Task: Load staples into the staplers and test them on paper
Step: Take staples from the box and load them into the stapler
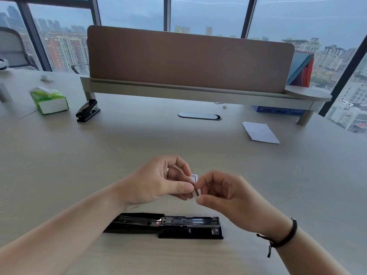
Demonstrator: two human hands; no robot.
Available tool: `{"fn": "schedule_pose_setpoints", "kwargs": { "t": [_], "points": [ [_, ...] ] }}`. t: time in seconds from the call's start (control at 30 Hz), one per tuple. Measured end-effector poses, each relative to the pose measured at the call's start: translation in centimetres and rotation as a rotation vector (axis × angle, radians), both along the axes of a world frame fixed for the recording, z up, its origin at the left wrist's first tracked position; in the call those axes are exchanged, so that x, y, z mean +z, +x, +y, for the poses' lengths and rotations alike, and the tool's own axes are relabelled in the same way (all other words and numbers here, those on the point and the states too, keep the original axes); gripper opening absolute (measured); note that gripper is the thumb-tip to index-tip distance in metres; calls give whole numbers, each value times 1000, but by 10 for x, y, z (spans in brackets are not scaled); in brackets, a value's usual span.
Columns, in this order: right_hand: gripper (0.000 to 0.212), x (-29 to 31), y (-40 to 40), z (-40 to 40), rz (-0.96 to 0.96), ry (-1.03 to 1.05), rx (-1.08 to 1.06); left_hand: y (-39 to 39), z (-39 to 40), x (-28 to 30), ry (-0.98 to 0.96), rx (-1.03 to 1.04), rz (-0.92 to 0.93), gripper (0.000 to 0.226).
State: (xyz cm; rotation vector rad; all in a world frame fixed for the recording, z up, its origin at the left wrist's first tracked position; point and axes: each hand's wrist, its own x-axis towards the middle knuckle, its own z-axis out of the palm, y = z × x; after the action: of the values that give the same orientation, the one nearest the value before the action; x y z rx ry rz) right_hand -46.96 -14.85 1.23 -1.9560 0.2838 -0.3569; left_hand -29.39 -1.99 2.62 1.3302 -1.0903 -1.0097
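A black stapler [178, 225] lies flat near the desk's front edge, swung fully open with its metal staple channel facing up. Above it my left hand [158, 181] grips a small white staple box with red print [194, 178]. My right hand [224, 193] pinches a thin grey strip of staples [196, 192] between thumb and forefinger, right at the box's end. A second black stapler [87, 111], closed, stands far left by the shelf leg. Folded white paper [260, 132] lies at the right.
A green tissue pack [49, 100] sits at the far left. A brown divider panel [188, 58] on a raised shelf spans the back, with a blue tray [278, 111] under its right end. An oval cable grommet [199, 116] is set into the desk's middle.
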Motion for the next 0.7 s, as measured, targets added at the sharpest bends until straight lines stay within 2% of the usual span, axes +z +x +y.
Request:
{"fn": "schedule_pose_setpoints", "kwargs": {
  "t": [0.17, 0.27, 0.4, 0.5, 0.7],
  "points": [
    [16, 1, -4, 7, -52, 44, -7, -4, 5, 1, 35, -20, 173, 25],
    [21, 0, -8, 12, -88, 34, -49, -7, 7, -1, 29, -12, 191, 22],
    [28, 0, -13, 18, -164, -11, -100, -15, 12, -1, -42, 63, -1, 17],
    [23, -3, -15, 22, -187, -86, -193, -20, 15, -6, -81, 97, -147, 16],
    [18, -10, -22, 26, -85, -302, -222, -21, 22, -18, -68, 107, -572, 22]
  ]
}}
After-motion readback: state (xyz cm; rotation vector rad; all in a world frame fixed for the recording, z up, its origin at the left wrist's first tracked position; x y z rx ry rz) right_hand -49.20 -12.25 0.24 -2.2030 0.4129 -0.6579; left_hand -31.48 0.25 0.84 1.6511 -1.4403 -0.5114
